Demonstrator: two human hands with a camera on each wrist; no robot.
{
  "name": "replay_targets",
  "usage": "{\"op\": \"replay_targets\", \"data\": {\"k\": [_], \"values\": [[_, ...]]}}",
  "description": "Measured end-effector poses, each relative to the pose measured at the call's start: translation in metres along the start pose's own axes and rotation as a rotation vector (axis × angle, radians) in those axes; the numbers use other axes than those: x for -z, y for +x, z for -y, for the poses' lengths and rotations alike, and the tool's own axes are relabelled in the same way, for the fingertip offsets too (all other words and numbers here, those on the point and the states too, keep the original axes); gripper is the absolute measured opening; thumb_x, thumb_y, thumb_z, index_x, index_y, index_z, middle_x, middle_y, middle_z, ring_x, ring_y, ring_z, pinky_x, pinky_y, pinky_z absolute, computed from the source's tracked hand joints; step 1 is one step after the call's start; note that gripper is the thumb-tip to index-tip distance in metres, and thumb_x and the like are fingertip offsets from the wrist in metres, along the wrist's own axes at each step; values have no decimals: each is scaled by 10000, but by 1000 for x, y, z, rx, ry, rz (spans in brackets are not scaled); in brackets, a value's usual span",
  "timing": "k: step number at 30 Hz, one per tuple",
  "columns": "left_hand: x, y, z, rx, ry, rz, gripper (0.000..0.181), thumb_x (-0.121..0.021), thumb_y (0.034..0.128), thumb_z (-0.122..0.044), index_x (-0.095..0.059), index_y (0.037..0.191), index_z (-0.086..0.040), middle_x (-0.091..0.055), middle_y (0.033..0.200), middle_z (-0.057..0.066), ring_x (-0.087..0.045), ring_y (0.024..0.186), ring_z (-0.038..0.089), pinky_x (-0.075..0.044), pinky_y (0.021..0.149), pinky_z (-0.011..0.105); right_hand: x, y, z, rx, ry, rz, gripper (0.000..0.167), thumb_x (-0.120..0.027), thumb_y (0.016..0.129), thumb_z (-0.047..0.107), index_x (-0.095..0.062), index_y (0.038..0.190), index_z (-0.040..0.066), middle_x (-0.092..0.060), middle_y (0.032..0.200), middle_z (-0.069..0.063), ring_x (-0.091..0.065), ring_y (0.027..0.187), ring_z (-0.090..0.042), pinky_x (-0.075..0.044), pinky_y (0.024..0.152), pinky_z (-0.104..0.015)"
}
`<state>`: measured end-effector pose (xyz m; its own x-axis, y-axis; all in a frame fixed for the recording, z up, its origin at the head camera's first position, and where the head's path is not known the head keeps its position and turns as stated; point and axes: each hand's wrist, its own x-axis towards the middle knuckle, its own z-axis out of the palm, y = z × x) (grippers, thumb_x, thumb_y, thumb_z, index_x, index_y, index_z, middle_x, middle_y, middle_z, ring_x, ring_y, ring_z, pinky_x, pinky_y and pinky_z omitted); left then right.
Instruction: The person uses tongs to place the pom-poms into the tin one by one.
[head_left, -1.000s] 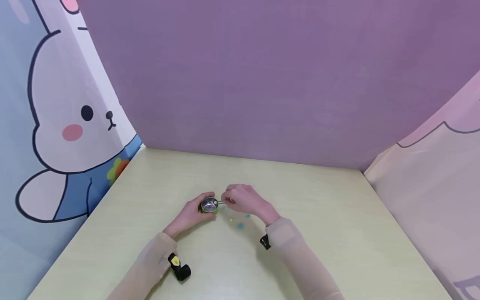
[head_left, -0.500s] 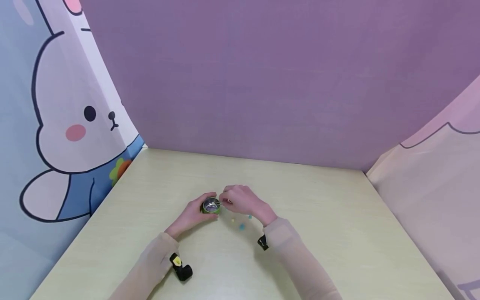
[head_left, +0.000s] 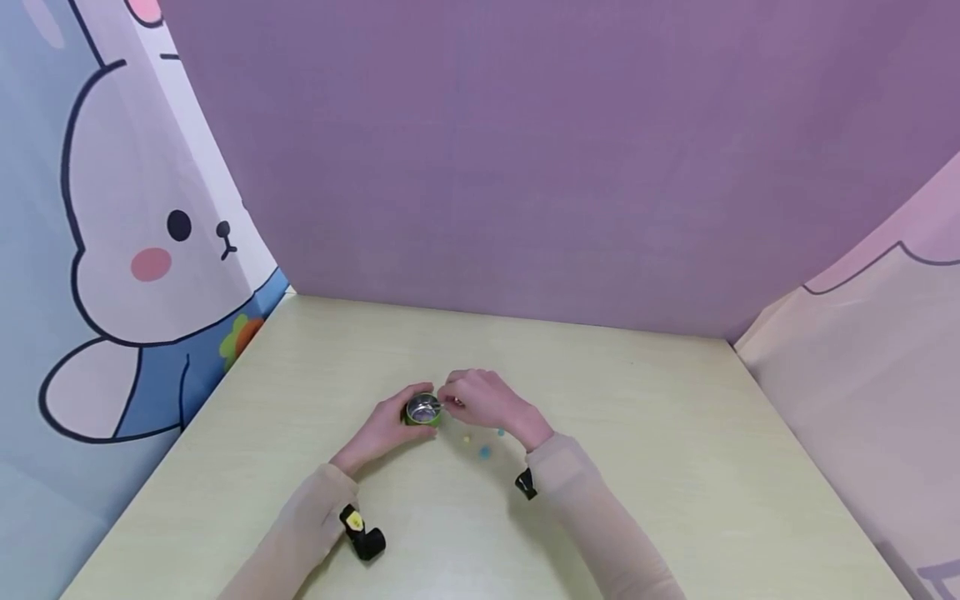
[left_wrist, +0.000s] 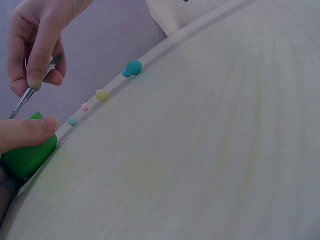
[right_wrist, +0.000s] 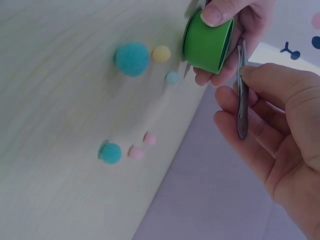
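At the open mouth of the green cup, the tips of the silver tweezers were held, with their long side slanting in from the cup's right. They were pinched by the fingers of the right hand, the nearer one. The cup was gripped round its sides by the left hand. Whether the tips were inside could not be told. To the cup's right, soft balls were seen on the table.
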<state>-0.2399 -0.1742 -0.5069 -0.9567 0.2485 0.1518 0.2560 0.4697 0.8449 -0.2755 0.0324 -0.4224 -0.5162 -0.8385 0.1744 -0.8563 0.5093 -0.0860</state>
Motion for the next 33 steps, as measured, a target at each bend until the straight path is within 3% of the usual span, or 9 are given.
{"op": "replay_targets", "data": {"k": [16, 33], "values": [[0, 1, 1, 21, -6, 16, 801, -831, 795, -237, -436, 1481, -114, -516, 1482, 165, -494, 1356, 389, -361, 1153, 599, 3, -11, -6, -52, 6, 17, 140, -643, 937, 105, -771, 989, 130, -736, 959, 15, -670, 790, -92, -542, 657, -193], [0, 1, 1, 25, -4, 19, 801, -831, 791, -223, -436, 1479, -111, -506, 1491, 164, -473, 1373, 401, -340, 1164, 607, 10, -45, -16, -98, 5, -17, 91, -670, 908, 75, -750, 930, 114, -700, 865, 12, -565, 698, -66, -463, 595, -162]]}}
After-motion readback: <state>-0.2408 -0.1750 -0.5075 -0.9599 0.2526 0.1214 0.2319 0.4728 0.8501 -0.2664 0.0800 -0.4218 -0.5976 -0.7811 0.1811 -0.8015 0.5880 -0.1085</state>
